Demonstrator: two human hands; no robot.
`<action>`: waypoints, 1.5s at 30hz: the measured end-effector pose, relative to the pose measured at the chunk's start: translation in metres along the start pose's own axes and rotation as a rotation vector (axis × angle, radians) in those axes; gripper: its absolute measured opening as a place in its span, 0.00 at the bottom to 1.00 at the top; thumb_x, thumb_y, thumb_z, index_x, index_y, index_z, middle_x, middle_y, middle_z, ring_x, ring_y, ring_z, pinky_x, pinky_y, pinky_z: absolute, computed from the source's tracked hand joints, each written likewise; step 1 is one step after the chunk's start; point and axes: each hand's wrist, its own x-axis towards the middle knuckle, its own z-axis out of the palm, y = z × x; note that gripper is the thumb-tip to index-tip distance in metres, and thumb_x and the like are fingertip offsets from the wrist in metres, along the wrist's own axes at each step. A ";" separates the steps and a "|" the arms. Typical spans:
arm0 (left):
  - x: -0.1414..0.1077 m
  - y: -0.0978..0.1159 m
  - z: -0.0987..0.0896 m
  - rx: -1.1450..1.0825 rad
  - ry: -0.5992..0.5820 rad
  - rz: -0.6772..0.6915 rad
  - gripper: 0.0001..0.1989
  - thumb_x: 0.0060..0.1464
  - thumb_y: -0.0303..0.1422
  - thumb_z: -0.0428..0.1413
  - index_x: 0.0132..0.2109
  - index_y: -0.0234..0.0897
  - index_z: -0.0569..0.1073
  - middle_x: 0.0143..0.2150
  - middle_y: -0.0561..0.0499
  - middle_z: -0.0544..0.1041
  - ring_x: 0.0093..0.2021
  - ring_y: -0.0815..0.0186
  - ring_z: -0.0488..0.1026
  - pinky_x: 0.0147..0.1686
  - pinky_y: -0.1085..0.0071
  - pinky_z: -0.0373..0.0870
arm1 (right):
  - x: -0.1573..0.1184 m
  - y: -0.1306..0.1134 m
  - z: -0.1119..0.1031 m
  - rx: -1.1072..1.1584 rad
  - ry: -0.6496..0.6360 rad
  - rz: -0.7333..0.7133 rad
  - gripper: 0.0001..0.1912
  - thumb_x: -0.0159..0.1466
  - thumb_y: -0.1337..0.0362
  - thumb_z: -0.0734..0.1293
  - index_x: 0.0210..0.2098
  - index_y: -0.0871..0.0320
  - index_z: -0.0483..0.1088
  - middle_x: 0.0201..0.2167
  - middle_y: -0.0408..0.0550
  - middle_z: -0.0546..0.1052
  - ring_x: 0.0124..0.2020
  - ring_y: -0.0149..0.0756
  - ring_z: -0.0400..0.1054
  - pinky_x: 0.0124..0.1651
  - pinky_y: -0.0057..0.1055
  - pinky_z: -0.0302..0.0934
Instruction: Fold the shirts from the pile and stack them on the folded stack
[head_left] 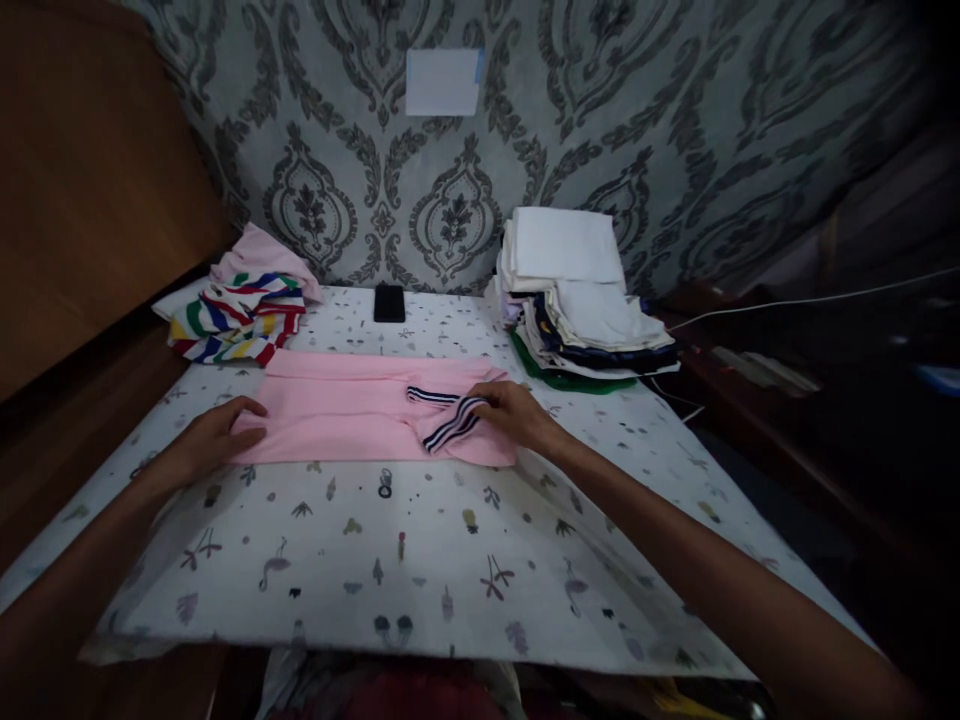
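Two hands touch pink garment; tablecloth's front edge well apart.

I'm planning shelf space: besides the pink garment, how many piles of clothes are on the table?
2: a rumpled heap at the back left, a stack at the back right.

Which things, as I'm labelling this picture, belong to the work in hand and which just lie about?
Work in hand:
pink garment, touched by left hand and right hand
probably bundled clothes, clothes stack

Apparently just lying about:
black flat object
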 end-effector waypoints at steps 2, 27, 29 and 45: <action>0.001 0.001 0.000 -0.023 0.005 -0.025 0.26 0.52 0.54 0.50 0.46 0.40 0.74 0.25 0.55 0.67 0.28 0.60 0.66 0.28 0.69 0.59 | 0.012 0.000 0.002 0.161 0.069 0.196 0.15 0.62 0.57 0.64 0.21 0.57 0.66 0.17 0.40 0.63 0.23 0.31 0.57 0.27 0.29 0.49; -0.015 0.008 0.003 -0.071 0.121 -0.046 0.26 0.53 0.53 0.49 0.48 0.40 0.73 0.21 0.59 0.59 0.25 0.62 0.62 0.28 0.69 0.54 | -0.091 0.013 0.028 -0.284 0.209 0.097 0.22 0.67 0.54 0.57 0.55 0.56 0.68 0.23 0.41 0.72 0.24 0.39 0.68 0.28 0.32 0.58; -0.013 0.008 0.001 -0.069 0.112 -0.033 0.25 0.54 0.53 0.49 0.48 0.39 0.73 0.21 0.58 0.60 0.26 0.63 0.62 0.29 0.69 0.55 | -0.088 0.013 0.025 -0.349 0.171 0.072 0.21 0.66 0.55 0.57 0.53 0.56 0.70 0.21 0.41 0.72 0.24 0.40 0.69 0.29 0.32 0.58; 0.006 0.010 -0.009 -0.113 0.062 0.032 0.22 0.56 0.48 0.49 0.50 0.40 0.69 0.30 0.56 0.70 0.29 0.65 0.67 0.31 0.69 0.59 | -0.029 0.002 0.006 -0.656 0.256 -0.114 0.20 0.68 0.55 0.59 0.53 0.55 0.73 0.46 0.53 0.78 0.31 0.40 0.73 0.28 0.34 0.59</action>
